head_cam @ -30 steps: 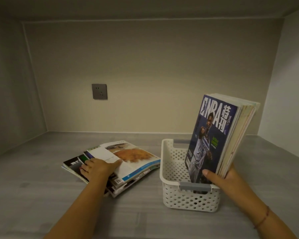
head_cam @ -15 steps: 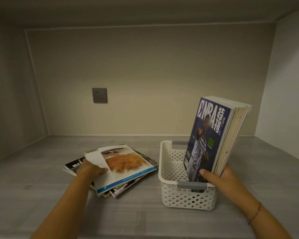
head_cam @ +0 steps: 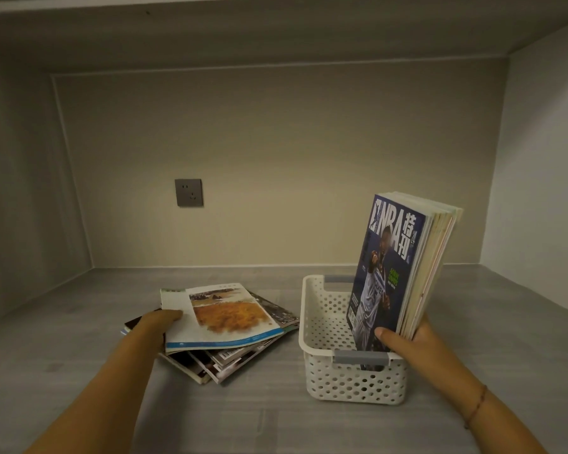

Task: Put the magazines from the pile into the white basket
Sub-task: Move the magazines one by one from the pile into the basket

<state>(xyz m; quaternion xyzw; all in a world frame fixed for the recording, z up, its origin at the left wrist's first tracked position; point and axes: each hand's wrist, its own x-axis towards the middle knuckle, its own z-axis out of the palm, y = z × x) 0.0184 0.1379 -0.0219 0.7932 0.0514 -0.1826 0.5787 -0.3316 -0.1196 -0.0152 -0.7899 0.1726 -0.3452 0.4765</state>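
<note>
**Top magazine comes off the pile**

The left hand (head_cam: 154, 326), flat on the pile (head_cam: 217, 363) a second ago, now pinches the top magazine (head_cam: 225, 317) by its left edge. The right hand (head_cam: 415, 344) still grips the upright magazines (head_cam: 394, 267) in the white basket (head_cam: 341, 385) mid-shelf (head_cam: 276, 427), thumb on the cover.

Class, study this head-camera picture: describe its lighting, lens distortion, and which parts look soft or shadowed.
Head view: dim, warm light, brightest on the back wall; wide-angle lens bows its edges; upright magazines in the white basket read sharply; the pile under the top magazine is shadowed; left hand slightly soft.
</note>
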